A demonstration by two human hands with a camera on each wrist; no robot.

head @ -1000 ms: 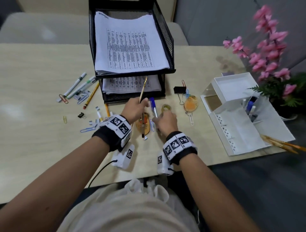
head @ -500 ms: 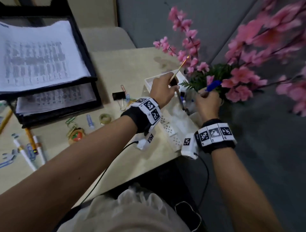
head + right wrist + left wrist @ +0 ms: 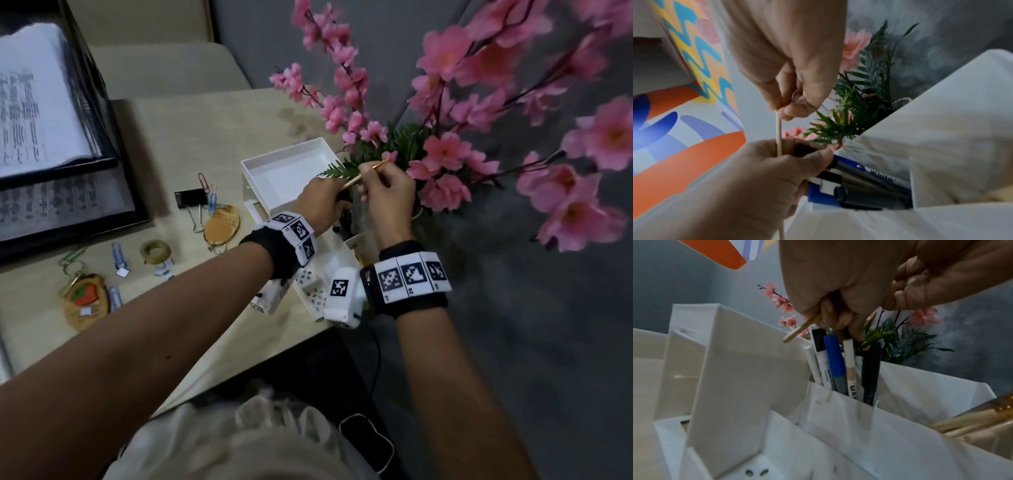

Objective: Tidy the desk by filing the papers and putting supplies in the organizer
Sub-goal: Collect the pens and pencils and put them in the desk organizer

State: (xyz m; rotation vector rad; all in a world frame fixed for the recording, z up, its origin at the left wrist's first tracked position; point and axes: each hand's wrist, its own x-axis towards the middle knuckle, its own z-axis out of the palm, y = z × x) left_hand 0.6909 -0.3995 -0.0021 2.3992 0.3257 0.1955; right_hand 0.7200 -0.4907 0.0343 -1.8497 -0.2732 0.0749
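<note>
The white organizer [image 3: 279, 161] [image 3: 748, 378] [image 3: 951, 121] stands at the desk's right edge. Its pen compartment holds several markers [image 3: 833, 360] [image 3: 869, 180], one of them blue. Right above them my left hand [image 3: 337, 200] [image 3: 834, 318] [image 3: 797, 155] grips a thin wooden brush [image 3: 351, 182] [image 3: 797, 332] [image 3: 778, 129]. The fingertips of that hand touch the marker tops. My right hand [image 3: 371, 174] [image 3: 900, 293] [image 3: 789, 105] pinches the same brush higher up. In the head view the hands hide the compartment.
A black paper tray [image 3: 113, 192] with stacked papers [image 3: 30, 113] fills the left. A binder clip [image 3: 190, 198], paper clips, a tape roll [image 3: 156, 251] and two wooden keychains [image 3: 221, 224] lie on the desk. Pink flowers [image 3: 442, 150] crowd behind the organizer. More brushes [image 3: 972, 418] lie in its right part.
My right hand has let go of the blue marker, which now stands in the compartment, and has taken hold of the brush. My left hand has come down over the markers.
</note>
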